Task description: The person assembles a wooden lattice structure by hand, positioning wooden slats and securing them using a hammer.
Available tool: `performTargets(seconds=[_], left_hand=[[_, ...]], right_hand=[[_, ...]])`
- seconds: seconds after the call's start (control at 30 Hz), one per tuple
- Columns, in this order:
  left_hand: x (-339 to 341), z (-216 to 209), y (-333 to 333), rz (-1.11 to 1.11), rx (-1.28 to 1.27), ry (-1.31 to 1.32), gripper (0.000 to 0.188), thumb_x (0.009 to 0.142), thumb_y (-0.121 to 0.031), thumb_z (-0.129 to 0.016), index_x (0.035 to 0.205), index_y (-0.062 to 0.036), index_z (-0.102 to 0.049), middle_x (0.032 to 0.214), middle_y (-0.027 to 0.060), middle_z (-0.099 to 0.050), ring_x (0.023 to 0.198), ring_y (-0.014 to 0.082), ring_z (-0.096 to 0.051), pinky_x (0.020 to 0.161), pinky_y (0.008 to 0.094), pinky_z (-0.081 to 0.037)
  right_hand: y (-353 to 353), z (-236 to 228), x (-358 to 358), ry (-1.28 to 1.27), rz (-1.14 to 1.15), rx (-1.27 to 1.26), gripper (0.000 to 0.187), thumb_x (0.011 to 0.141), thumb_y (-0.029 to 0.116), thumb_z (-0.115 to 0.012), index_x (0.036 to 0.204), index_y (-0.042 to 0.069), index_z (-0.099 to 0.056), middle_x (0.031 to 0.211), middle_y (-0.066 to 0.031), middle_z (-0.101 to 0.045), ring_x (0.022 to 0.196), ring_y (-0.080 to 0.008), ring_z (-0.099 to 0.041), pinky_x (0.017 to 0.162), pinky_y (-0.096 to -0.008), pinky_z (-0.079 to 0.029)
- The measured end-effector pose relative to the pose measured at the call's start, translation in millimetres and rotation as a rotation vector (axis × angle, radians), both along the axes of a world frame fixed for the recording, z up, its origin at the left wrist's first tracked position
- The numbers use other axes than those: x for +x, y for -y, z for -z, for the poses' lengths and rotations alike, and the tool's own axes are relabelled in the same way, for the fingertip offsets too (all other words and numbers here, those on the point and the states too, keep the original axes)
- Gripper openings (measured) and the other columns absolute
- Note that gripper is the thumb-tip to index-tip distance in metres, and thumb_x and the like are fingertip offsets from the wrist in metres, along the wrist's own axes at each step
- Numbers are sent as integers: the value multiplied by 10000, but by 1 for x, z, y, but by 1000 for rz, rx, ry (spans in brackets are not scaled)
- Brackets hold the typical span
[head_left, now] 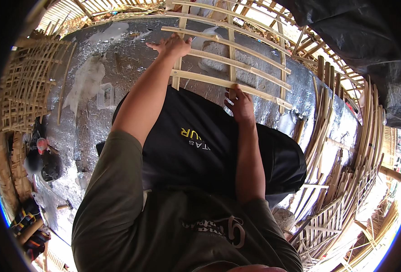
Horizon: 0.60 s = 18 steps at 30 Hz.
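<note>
A lattice of pale bamboo slats point(254, 71) lies in front of me, its long slats crossing several shorter strips. My left hand point(171, 46) is at the lattice's left side, closed on a slat end and cross strip, with some fingers stretched out to the left. That slat's end is hidden under the hand. At the near edge, my right hand point(240, 105) grips the closest slat point(205, 80), thumb on top and fingers curled below. Beneath the lattice lies a shiny silver sheet point(132, 59). A grey block point(216, 54) shows between the slats.
Black cloth with printed letters point(164, 136) covers my lap. A woven bamboo panel point(26, 84) stands at left, near a dark bundle with a red part point(42, 145). Many long bamboo strips point(372, 136) are stacked on the right. Black plastic sheeting point(359, 41) hangs at upper right.
</note>
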<state>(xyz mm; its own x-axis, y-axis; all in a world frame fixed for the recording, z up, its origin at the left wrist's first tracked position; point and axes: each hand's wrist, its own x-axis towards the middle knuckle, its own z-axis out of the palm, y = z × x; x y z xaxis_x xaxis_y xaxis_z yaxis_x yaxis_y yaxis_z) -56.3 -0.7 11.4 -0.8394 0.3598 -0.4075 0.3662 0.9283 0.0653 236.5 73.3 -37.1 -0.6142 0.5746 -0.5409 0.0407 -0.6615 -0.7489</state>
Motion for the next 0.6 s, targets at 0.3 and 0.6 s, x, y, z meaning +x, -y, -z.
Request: performTargets(seconds=[0.3, 0.6], left_hand=[[-1, 0, 4, 10, 27, 12, 776, 948, -629, -265, 1513, -100, -207, 1495, 125, -384, 1386, 361, -340, 1067, 760, -29], [1, -3, 1, -16, 13, 45, 733, 958, -583, -280, 1503, -94, -242, 1518, 83, -353, 1419, 311, -289, 1072, 761, -13]], right_hand=[[2, 0, 0, 5, 2, 24, 375, 947, 369, -599, 1122, 38, -580, 1014, -87, -650, 912, -198, -625, 795, -402, -518], [0, 4, 1, 4, -6, 27, 377, 946, 377, -600, 1125, 46, -576, 1009, -81, -649, 913, -198, -626, 794, -400, -517]])
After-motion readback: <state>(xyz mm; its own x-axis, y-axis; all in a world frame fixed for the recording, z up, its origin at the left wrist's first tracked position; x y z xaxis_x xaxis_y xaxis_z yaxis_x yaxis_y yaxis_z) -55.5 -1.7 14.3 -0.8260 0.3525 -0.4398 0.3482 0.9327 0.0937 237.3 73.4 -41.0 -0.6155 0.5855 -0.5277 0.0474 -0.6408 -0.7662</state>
